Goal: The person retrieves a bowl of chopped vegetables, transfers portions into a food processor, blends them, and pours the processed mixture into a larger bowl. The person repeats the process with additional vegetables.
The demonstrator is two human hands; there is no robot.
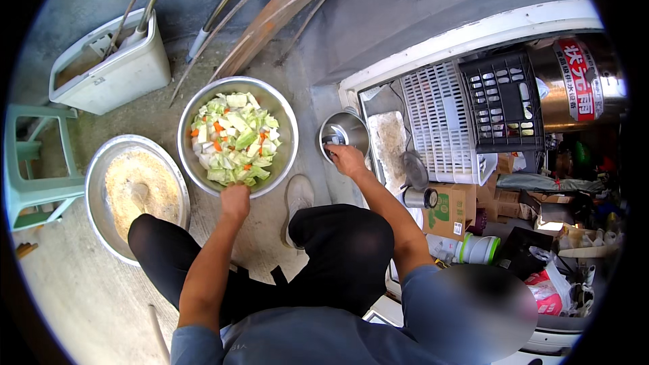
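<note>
A stainless steel bowl [290, 137] stands on the concrete floor before me, holding chopped cabbage [243, 129] mixed with carrot pieces and pale chunks. My left hand [236, 202] is curled at its near rim, against the cabbage; its fingertips are hidden. To the right, my right hand [347, 158] reaches over the near rim of a smaller steel pot [355, 132], fingers inside the rim. Whether those fingers hold anything is unclear. The pot's inside shows only in part. Left of the cabbage bowl sits a wide metal basin [97, 182] of yellowish coarse meal [152, 177] with a scoop-like thing in it.
A green plastic stool [43, 182] and a white bin [127, 78] with poles stand left. A wooden plank [274, 20] leans on the wall. At right, a doorway opens onto white [436, 116] and black crates [502, 106], a cardboard box [448, 210] and clutter. My shoe [300, 195] is near the bowl.
</note>
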